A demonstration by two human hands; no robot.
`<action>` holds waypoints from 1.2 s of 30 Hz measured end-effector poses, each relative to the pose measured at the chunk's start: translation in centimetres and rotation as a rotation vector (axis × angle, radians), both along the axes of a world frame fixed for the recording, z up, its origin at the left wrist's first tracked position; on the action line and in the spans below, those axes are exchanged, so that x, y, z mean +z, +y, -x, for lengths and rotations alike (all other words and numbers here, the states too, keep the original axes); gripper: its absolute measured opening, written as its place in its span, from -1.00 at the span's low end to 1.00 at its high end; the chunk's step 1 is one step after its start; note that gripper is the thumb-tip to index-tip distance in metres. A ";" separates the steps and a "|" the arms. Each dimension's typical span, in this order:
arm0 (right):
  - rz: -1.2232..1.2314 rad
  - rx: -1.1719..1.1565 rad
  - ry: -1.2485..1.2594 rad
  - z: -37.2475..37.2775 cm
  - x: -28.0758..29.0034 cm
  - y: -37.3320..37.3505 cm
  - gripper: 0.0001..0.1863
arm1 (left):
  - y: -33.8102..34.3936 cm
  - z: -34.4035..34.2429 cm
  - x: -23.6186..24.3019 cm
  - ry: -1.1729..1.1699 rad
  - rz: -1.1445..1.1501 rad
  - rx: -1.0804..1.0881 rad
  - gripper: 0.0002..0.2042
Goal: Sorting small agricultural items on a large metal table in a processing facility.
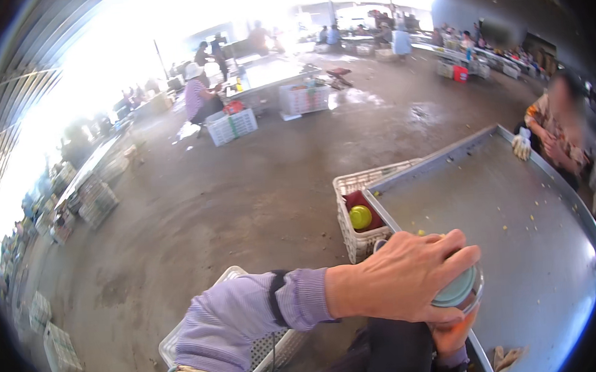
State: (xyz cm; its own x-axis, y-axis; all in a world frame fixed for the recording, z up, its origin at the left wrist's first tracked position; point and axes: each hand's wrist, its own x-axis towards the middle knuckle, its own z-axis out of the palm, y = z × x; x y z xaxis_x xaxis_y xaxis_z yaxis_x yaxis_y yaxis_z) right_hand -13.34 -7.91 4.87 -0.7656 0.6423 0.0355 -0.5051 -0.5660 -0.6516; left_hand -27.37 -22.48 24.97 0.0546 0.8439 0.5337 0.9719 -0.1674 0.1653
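Observation:
My left hand [406,275], in a lavender sleeve, reaches across from the lower left. Its fingers wrap over the round teal lid [456,287] of a clear jar [479,287]. Beneath it, my right hand [451,339] closes around the jar's lower part, partly hidden by the left. What the jar contains cannot be made out. Both hands are by the near left edge of a metal-topped table [490,208] with raised rims. Small yellowish bits are scattered on its surface.
A white crate [347,227] by the table holds a yellow-green round container [360,217] and dark red cloth. Another white crate [281,354] sits under my left arm. Across the table a person [557,129] sits near a pale glove [521,144]. People work at distant tables.

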 end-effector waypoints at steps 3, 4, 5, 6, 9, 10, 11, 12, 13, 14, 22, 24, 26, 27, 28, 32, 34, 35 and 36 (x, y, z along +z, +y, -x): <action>-0.009 0.033 0.058 0.1 3.5 -1.2 -0.43 | -0.1 -0.7 0.3 0.059 0.049 -0.072 -0.43; -0.096 -0.084 -0.015 -0.1 3.1 -1.2 -0.44 | 0.0 -0.6 0.2 0.015 0.036 -0.071 -0.45; -0.172 -0.061 -0.004 0.0 3.1 -1.3 -0.42 | 0.1 -0.2 0.4 0.005 0.041 -0.105 -0.45; 0.046 0.028 -0.006 0.1 2.4 -0.6 -0.41 | 0.2 0.2 0.5 -0.018 0.021 -0.059 -0.47; 0.276 0.251 -0.014 0.5 2.5 0.5 -0.39 | 0.5 2.3 1.7 -0.050 0.024 0.039 -0.49; 0.284 0.408 -0.030 0.6 2.7 0.6 -0.39 | 0.6 3.0 2.2 -0.058 0.043 0.111 -0.50; 0.288 0.389 -0.038 0.8 2.5 0.9 -0.39 | 1.1 3.7 2.6 -0.069 0.046 0.093 -0.50; 0.287 0.389 -0.034 1.2 1.9 1.2 -0.39 | 1.5 4.4 2.9 -0.066 0.032 0.122 -0.50; 0.290 0.401 -0.022 1.6 1.4 1.5 -0.38 | 1.9 5.1 3.4 -0.055 0.025 0.162 -0.50; 0.238 0.434 -0.033 1.6 0.9 1.8 -0.40 | 2.1 5.9 3.7 -0.059 0.032 0.159 -0.50; -0.469 0.492 -0.382 2.0 0.8 1.1 -0.65 | 7.8 11.9 1.7 0.122 -0.147 0.457 -0.55; -0.599 0.477 -0.435 1.7 0.9 0.6 -0.65 | 9.6 14.0 -0.3 0.160 -0.204 0.465 -0.54; -0.739 0.463 -0.447 1.8 0.6 0.6 -0.64 | 11.0 16.1 -1.6 0.134 -0.132 0.573 -0.45; -0.753 0.449 -0.412 1.7 0.2 0.6 -0.64 | 11.6 16.9 -2.4 0.137 -0.145 0.575 -0.45; -0.791 0.439 -0.403 1.7 0.1 0.7 -0.65 | 12.2 17.6 -3.5 0.134 -0.106 0.596 -0.44; -0.871 0.498 -0.428 1.6 0.3 1.4 -0.64 | 15.2 18.8 -6.7 0.108 0.040 0.628 -0.42; -0.875 0.461 -0.415 1.6 -0.2 1.2 -0.64 | 16.2 19.4 -7.6 0.099 0.115 0.646 -0.43; -0.869 0.432 -0.398 1.6 -0.2 1.2 -0.65 | 16.5 20.0 -8.1 0.100 0.175 0.661 -0.42; -0.871 0.445 -0.394 1.7 0.0 1.3 -0.64 | 16.8 20.6 -8.3 0.102 0.236 0.676 -0.41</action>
